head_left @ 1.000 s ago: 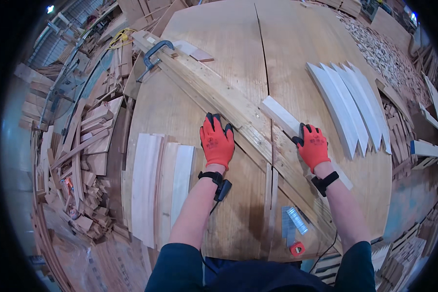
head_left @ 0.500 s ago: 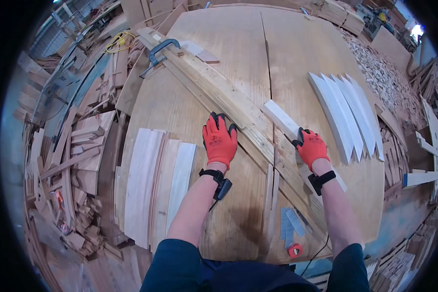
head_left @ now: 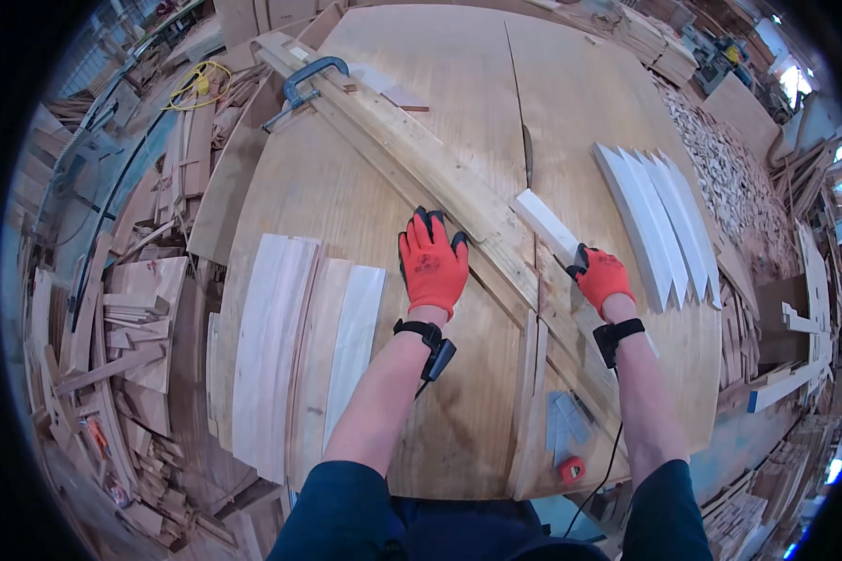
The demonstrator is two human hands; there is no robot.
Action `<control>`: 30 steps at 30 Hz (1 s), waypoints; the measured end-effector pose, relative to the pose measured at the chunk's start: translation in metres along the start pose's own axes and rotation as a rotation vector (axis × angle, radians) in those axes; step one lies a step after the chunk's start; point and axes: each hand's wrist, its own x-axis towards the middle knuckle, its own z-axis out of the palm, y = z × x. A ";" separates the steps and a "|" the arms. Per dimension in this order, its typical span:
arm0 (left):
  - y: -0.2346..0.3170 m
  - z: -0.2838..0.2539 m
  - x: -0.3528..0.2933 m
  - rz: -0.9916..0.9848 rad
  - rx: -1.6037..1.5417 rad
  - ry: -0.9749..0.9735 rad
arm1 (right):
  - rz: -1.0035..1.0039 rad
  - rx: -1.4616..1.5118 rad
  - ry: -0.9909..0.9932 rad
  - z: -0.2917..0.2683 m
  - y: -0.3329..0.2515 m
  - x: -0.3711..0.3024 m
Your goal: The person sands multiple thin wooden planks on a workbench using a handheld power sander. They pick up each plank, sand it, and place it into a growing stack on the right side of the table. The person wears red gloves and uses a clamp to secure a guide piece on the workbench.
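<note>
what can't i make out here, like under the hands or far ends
All in the head view:
Left palm: hidden by the back of the left hand.
Pale strip, near part: covered by the right hand, so gripped or just pressed is unclear.
Long board, near end: behind the right forearm.
Tape measure, markings: too small.

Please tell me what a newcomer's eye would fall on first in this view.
Probably the red-gloved left hand and right hand near the middle, the left beside a long diagonal beam, the right on a pale board. Next might come the blue clamp near the beam's upper-left end. The pointed white pieces, lined up on the table's right side, would likely stand out too.
</note>
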 end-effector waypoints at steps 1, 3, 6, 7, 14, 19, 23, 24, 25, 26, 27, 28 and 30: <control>-0.003 0.001 0.000 0.005 -0.001 0.016 | -0.005 0.005 0.013 0.001 -0.002 0.000; -0.006 0.004 0.003 0.014 -0.005 0.049 | -0.016 -0.002 0.049 -0.001 -0.006 0.004; -0.007 0.009 0.003 0.019 -0.041 0.060 | -0.005 -0.010 0.098 0.009 0.000 0.003; -0.006 0.012 0.002 0.015 -0.061 0.052 | 0.018 -0.013 0.085 0.008 -0.001 -0.001; -0.009 0.012 0.001 0.047 -0.074 0.056 | 0.054 -0.032 0.129 0.008 -0.003 -0.003; -0.011 0.013 0.001 0.062 -0.057 0.093 | 0.056 0.014 0.151 0.008 -0.005 -0.005; -0.010 0.009 0.001 0.065 -0.072 0.071 | 0.071 -0.004 0.111 0.005 -0.008 -0.006; -0.008 0.008 0.002 0.061 -0.083 0.061 | 0.063 -0.032 0.154 0.008 -0.005 -0.006; -0.009 0.007 0.002 0.060 -0.071 0.060 | 0.067 -0.019 0.140 0.007 -0.007 -0.007; -0.009 0.007 0.001 0.058 -0.060 0.058 | 0.070 -0.007 0.126 0.005 -0.009 -0.007; -0.009 0.006 0.001 0.056 -0.048 0.057 | 0.073 0.005 0.111 0.003 -0.010 -0.007; -0.007 0.004 0.000 0.045 -0.035 0.039 | 0.073 0.018 0.109 0.004 -0.008 -0.006; -0.005 0.004 0.000 0.057 -0.018 0.039 | 0.076 0.017 0.078 0.002 -0.008 -0.006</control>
